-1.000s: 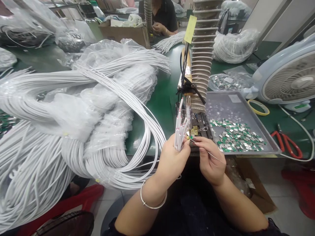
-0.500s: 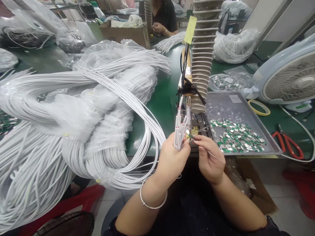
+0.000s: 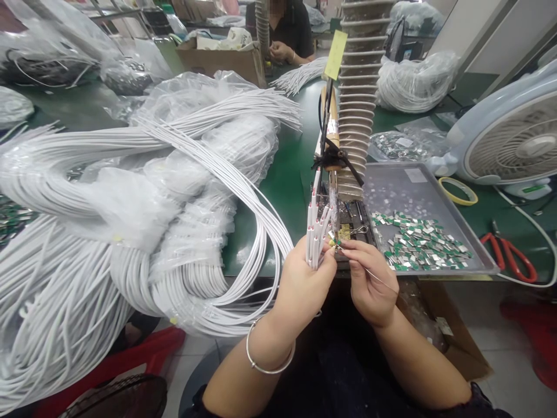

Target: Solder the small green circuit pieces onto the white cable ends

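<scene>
My left hand (image 3: 304, 284) is closed round a bundle of white cables (image 3: 314, 247) whose cut ends point up. At its fingertips sits a small green and metal connector piece (image 3: 334, 242), partly hidden by the fingers. My right hand (image 3: 373, 281) pinches a thin solder wire (image 3: 378, 277), its upper end close to that piece. Just above both hands the soldering iron (image 3: 333, 200) hangs tip down, tied with black cord (image 3: 334, 157). The ribbed hose (image 3: 357, 104) stands right behind it.
White cable coils (image 3: 187, 220) in plastic cover the left side. To the right, a grey tray (image 3: 435, 180) holds green and silver connectors (image 3: 426, 244). Beyond are yellow tape (image 3: 458, 190), red-handled pliers (image 3: 509, 255) and a fan (image 3: 517, 128). Another person (image 3: 281, 35) sits across, behind a cardboard box (image 3: 221, 61).
The bundled cable ends in my left hand have tilted and spread slightly. Both hands stay at nearly the same place below the iron.
</scene>
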A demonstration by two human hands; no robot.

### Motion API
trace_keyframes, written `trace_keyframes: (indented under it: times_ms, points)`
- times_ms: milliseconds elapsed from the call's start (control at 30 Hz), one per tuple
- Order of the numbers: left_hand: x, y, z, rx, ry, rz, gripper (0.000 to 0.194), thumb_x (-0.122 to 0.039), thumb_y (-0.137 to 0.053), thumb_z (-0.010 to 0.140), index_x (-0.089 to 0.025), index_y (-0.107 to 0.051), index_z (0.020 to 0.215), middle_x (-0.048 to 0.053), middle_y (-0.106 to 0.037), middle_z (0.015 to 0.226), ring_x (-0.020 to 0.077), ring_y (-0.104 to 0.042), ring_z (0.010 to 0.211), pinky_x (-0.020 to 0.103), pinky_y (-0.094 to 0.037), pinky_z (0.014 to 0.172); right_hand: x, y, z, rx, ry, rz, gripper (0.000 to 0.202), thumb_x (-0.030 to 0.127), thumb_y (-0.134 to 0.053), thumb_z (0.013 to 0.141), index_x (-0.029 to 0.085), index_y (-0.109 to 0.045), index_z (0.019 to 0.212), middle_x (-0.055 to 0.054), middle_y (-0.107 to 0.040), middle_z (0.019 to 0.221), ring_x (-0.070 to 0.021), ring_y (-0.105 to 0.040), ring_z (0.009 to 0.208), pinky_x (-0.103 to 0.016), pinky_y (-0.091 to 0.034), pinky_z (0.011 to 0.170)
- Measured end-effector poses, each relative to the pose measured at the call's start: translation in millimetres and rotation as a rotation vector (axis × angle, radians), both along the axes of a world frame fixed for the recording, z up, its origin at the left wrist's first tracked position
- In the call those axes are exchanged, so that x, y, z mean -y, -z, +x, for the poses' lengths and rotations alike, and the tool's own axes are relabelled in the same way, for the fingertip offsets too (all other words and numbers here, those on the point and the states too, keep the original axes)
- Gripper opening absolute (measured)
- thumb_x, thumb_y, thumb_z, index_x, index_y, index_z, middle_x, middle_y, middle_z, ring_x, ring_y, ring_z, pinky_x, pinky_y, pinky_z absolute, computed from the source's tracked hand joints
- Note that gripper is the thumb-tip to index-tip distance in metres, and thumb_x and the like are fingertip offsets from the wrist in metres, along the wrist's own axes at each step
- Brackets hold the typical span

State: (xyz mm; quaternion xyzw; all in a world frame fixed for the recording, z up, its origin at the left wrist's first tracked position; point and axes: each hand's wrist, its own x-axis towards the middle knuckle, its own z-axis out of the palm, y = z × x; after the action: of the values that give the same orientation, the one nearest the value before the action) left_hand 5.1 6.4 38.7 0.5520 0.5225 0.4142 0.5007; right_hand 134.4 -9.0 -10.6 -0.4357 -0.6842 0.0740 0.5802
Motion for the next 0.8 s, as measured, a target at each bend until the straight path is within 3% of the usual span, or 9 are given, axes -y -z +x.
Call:
trace_keyframes:
  times_ms: [533, 700, 800]
  points:
    - [5, 19.1, -2, 0.015, 0.003, -0.007, 0.007, -0.02, -0.052, 0.081, -0.016, -0.054, 0.077, 0.004, -0.06, 0.083, 0.0172, -0.056, 0.083, 0.031, -0.043, 0.082, 4, 2.8, -2, -0.009, -0.025, -0.036, 0.026, 0.006, -0.049, 0.083, 0.021, -0.063, 0.099, -0.008, -0.068, 0.096, -0.0187, -0.065, 0.093, -0.037, -0.055, 0.081]
    - [14, 27.8, -3, 0.064, 0.107, 0.007, 0.014, -0.027, -0.05, 0.086, -0.015, -0.058, 0.085, 0.006, -0.061, 0.087, 0.0181, -0.057, 0.084, 0.032, -0.044, 0.081, 9, 1.7, -1, 0.025, -0.001, -0.066, 0.025, 0.008, -0.046, 0.085, 0.02, -0.062, 0.1, -0.009, -0.066, 0.097, -0.0197, -0.064, 0.093, -0.038, -0.055, 0.08]
    - [21, 34.6, -4, 0.067, 0.167, -0.01, 0.022, -0.033, -0.047, 0.088, -0.016, -0.058, 0.08, 0.005, -0.06, 0.079, 0.017, -0.056, 0.075, 0.031, -0.046, 0.075, 16, 3.2, 1, 0.057, -0.032, -0.093, 0.026, 0.008, -0.045, 0.085, 0.02, -0.06, 0.103, -0.009, -0.067, 0.095, -0.019, -0.064, 0.091, -0.037, -0.056, 0.078]
